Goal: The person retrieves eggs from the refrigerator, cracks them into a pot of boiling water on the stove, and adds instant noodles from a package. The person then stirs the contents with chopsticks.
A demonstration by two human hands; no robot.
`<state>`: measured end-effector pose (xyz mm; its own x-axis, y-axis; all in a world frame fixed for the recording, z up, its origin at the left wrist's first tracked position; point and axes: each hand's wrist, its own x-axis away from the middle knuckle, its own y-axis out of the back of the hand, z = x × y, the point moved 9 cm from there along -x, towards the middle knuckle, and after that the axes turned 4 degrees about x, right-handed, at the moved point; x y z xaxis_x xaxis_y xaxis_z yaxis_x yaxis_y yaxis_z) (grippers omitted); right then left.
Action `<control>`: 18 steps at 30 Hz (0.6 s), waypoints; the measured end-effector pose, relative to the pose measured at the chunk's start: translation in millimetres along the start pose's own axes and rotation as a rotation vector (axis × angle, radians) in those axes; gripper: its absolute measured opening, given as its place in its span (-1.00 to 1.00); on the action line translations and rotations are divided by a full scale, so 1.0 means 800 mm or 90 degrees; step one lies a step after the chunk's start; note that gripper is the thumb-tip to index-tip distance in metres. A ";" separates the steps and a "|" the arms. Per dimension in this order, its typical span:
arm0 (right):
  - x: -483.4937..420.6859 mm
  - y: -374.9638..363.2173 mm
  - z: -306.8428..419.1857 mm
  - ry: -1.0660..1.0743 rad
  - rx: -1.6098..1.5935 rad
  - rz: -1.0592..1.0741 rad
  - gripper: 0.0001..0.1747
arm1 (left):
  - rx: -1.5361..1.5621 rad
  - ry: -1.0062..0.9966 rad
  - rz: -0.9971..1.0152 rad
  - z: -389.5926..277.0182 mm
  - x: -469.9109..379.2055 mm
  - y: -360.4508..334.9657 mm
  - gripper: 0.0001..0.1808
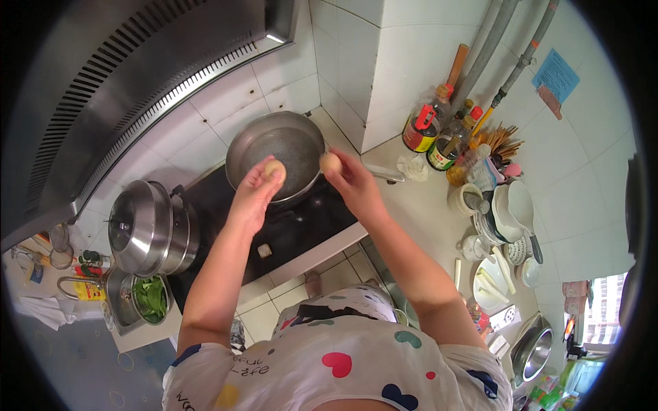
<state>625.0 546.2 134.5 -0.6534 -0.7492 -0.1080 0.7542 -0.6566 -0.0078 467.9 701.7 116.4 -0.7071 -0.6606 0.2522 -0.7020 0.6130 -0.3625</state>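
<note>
My left hand (259, 187) grips an egg (275, 170) over the near left part of a wide metal frying pan (290, 138). In my right hand (352, 177) is a second egg (330, 163), held at the pan's right rim, beside its handle (383, 176). Both shells look whole from here, though fingers cover part of each. The pan stands on a black glass hob (303, 226), and its inside looks bare metal grey.
A lidded steel steamer pot (154, 228) stands left on the hob, beyond it a sink (121, 303) with a bowl of green leaves (150, 299). Sauce bottles (421, 128), stacked dishes (488, 221) and a plate of cut pale stalks (488, 282) line the right counter. A range hood (128, 92) hangs upper left.
</note>
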 end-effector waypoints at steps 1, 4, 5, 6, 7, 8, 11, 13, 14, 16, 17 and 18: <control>-0.027 -0.020 -0.005 0.029 -0.015 -0.027 -0.46 | 0.008 -0.009 0.001 -0.009 -0.009 0.011 -0.40; -0.071 -0.073 -0.011 0.095 0.002 -0.078 -0.48 | 0.032 -0.030 0.034 -0.023 -0.038 0.033 -0.36; -0.081 -0.087 -0.014 0.112 0.018 -0.092 -0.48 | 0.031 -0.029 0.042 -0.024 -0.045 0.034 -0.35; -0.087 -0.116 -0.010 0.163 0.017 -0.059 -0.50 | 0.031 -0.027 0.044 -0.024 -0.048 0.035 -0.35; -0.092 -0.121 -0.020 0.127 0.012 -0.061 -0.49 | 0.031 -0.024 0.046 -0.023 -0.052 0.037 -0.34; -0.095 -0.124 -0.030 0.091 0.007 -0.064 -0.49 | 0.026 -0.025 0.054 -0.024 -0.056 0.040 -0.34; -0.102 -0.133 -0.037 0.066 -0.011 -0.099 -0.48 | 0.035 -0.033 0.062 -0.021 -0.070 0.050 -0.36; -0.104 -0.144 -0.035 0.072 0.018 -0.065 -0.47 | 0.036 -0.028 0.065 -0.023 -0.074 0.053 -0.35; -0.105 -0.144 -0.037 0.059 0.018 -0.057 -0.47 | 0.036 -0.026 0.067 -0.022 -0.077 0.053 -0.34; -0.108 -0.134 -0.030 0.074 -0.006 -0.097 -0.47 | 0.040 -0.025 0.075 -0.022 -0.083 0.054 -0.34; -0.109 -0.129 -0.029 0.081 -0.018 -0.117 -0.47 | 0.042 -0.025 0.078 -0.021 -0.086 0.054 -0.33; -0.110 -0.132 -0.032 0.069 0.007 -0.093 -0.46 | 0.040 -0.025 0.081 -0.022 -0.088 0.053 -0.33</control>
<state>604.8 684.0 119.3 -0.7449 -0.6323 -0.2128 0.6503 -0.7594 -0.0198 486.1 781.7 99.1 -0.7848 -0.5971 0.1658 -0.5999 0.6651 -0.4447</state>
